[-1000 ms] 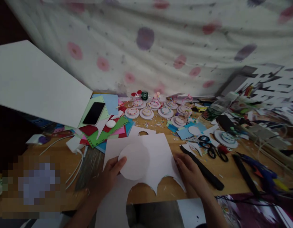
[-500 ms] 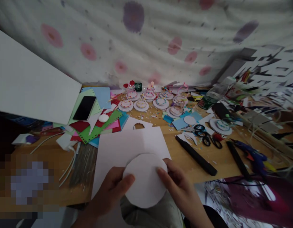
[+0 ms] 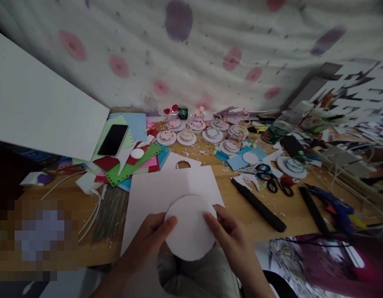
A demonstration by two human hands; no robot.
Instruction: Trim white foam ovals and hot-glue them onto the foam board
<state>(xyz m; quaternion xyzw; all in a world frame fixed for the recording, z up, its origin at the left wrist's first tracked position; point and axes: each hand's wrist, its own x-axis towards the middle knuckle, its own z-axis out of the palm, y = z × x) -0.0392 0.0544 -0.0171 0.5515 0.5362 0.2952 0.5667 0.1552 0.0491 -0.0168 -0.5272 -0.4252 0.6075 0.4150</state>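
A round white disc (image 3: 190, 234) is held up between my two hands, above my lap at the table's front edge. My left hand (image 3: 155, 234) grips its left side, thumb on top and fingers beneath. On the opposite side my right hand (image 3: 229, 231) pinches the rim the same way. Behind the disc lies a large white sheet (image 3: 175, 182) on the table. Several small decorated round pieces (image 3: 212, 133) stand in a cluster farther back.
Coloured papers and a phone (image 3: 113, 140) lie at the left. To the right are scissors (image 3: 273, 184), a black rod-like object (image 3: 258, 207), a blue glue gun (image 3: 331, 205) and a plastic bottle (image 3: 276, 128). A white board (image 3: 45, 99) juts in at upper left.
The disc looks slightly higher in view and more tilted, still in both hands. The rest of the scene has shifted slightly to the right with the camera.
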